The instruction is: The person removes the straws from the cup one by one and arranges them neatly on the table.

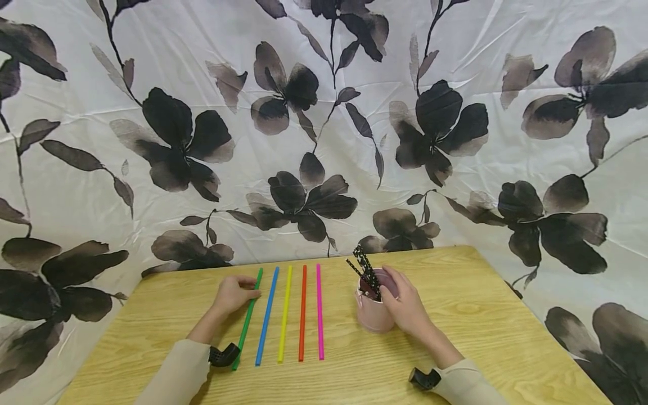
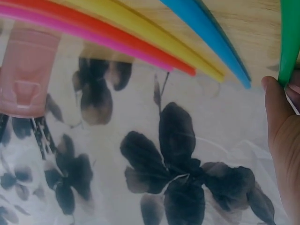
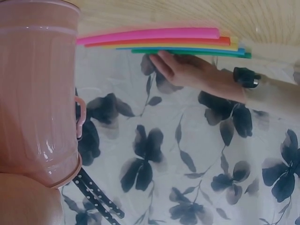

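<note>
My left hand (image 1: 234,295) pinches a green straw (image 1: 247,320) near its far end, between thumb and fingertips. To the right of it lie a blue straw (image 1: 267,316), a yellow straw (image 1: 285,315), a red straw (image 1: 302,314) and a pink straw (image 1: 320,313), spaced apart in a row. My right hand (image 1: 409,304) grips the rim of a small pink pail (image 1: 373,316), its thumb at the opening. Black strips with white dots (image 1: 368,270) stick up out of the pail. In the right wrist view, a small loop (image 3: 81,117) shows on the pail's side (image 3: 37,89).
Everything lies on a light wooden table (image 1: 455,292). A white cloth with dark flowers (image 1: 354,152) hangs along its back edge. Each sleeve has a black wrist device, one on the left (image 1: 224,355) and one on the right (image 1: 424,379).
</note>
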`<state>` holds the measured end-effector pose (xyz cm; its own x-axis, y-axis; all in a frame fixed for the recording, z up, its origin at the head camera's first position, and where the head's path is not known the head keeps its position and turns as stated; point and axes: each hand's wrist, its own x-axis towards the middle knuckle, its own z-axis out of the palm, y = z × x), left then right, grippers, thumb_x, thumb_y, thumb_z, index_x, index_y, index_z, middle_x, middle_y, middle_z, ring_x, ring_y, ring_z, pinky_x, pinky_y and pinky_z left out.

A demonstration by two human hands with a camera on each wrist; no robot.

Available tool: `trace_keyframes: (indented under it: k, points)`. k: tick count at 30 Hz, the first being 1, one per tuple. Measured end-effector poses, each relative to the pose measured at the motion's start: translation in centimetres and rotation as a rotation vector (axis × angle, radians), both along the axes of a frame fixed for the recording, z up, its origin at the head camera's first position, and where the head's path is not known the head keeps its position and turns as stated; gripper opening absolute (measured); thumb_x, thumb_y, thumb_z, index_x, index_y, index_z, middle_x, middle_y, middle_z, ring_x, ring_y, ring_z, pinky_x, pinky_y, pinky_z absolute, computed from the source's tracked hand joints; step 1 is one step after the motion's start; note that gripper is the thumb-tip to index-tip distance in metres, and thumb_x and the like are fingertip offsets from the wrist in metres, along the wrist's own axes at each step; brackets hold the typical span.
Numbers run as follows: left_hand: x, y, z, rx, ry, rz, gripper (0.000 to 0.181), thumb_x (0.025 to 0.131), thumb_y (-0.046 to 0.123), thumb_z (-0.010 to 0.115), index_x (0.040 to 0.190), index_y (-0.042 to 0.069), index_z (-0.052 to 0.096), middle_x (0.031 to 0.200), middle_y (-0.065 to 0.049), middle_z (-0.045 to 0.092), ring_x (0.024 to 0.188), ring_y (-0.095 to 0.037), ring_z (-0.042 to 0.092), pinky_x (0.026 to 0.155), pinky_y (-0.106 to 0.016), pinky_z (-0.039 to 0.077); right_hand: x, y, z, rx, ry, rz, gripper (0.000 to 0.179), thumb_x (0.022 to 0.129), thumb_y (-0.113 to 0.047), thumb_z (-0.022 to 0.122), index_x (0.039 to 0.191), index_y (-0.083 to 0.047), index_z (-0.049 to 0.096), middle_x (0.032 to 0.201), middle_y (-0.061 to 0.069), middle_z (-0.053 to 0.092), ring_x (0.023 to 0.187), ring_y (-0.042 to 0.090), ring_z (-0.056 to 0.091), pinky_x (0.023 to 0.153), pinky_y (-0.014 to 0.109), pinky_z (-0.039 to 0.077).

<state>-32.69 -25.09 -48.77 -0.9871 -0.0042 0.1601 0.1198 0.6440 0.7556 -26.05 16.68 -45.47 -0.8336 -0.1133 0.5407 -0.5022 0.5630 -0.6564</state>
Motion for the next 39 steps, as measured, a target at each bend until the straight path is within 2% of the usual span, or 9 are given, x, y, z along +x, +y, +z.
trace_keyframes:
  k: [9,14,25,28,32,39]
  points:
    - [-0.58,0.16,0.03,-0.022,-0.015,0.035,0.034,0.071,0.016,0.074,0.100,0.000,0.065,0.090,-0.011,0.064,0.078,-0.019,0.060,0.062,-0.029,0.049,-0.03,-0.15,-0.07,-0.011,-0.003,-0.001,0.046,0.085,-0.018,0.055,0.130,-0.013,0.043,0.119,0.006,0.050,0.110,0.022,0.046,0.091,0.040,0.037]
    - [-0.50,0.32,0.15,-0.021,-0.020,0.045,0.034,0.071,0.015,0.074,0.099,0.000,0.065,0.090,-0.011,0.064,0.076,-0.019,0.059,0.059,-0.028,0.049,-0.07,-0.14,0.00,-0.012,0.004,0.007,0.047,0.085,-0.018,0.055,0.130,-0.012,0.043,0.119,0.006,0.050,0.110,0.023,0.045,0.091,0.041,0.036]
    - [-0.09,0.67,0.34,-0.037,0.010,0.049,0.032,0.070,0.014,0.074,0.097,0.000,0.065,0.084,-0.010,0.064,0.073,-0.018,0.059,0.061,-0.031,0.049,0.01,-0.06,-0.14,-0.010,0.009,0.010,0.047,0.085,-0.018,0.055,0.130,-0.013,0.042,0.121,0.006,0.049,0.112,0.023,0.044,0.092,0.041,0.035]
    - [-0.28,0.67,0.18,-0.040,0.019,0.047,0.031,0.070,0.014,0.074,0.096,0.000,0.065,0.083,-0.010,0.064,0.073,-0.018,0.059,0.061,-0.030,0.048,0.01,-0.06,-0.10,-0.010,0.013,0.004,0.047,0.085,-0.018,0.055,0.130,-0.013,0.042,0.123,0.006,0.048,0.113,0.022,0.043,0.093,0.041,0.034]
    - [-0.49,0.38,-0.06,-0.018,0.019,0.042,0.030,0.070,0.014,0.074,0.095,0.000,0.066,0.083,-0.009,0.064,0.074,-0.019,0.059,0.062,-0.029,0.048,-0.03,-0.08,-0.01,-0.007,0.010,0.001,0.047,0.085,-0.019,0.055,0.130,-0.013,0.042,0.123,0.006,0.048,0.113,0.022,0.043,0.094,0.040,0.034]
    - [0.03,0.17,0.24,0.034,0.043,0.037,0.027,0.069,0.015,0.075,0.090,0.000,0.067,0.075,-0.004,0.063,0.068,-0.016,0.057,0.057,-0.027,0.046,-0.01,-0.26,0.04,-0.003,0.003,-0.002,0.046,0.085,-0.018,0.054,0.130,-0.014,0.043,0.121,0.006,0.049,0.112,0.023,0.044,0.092,0.042,0.035]
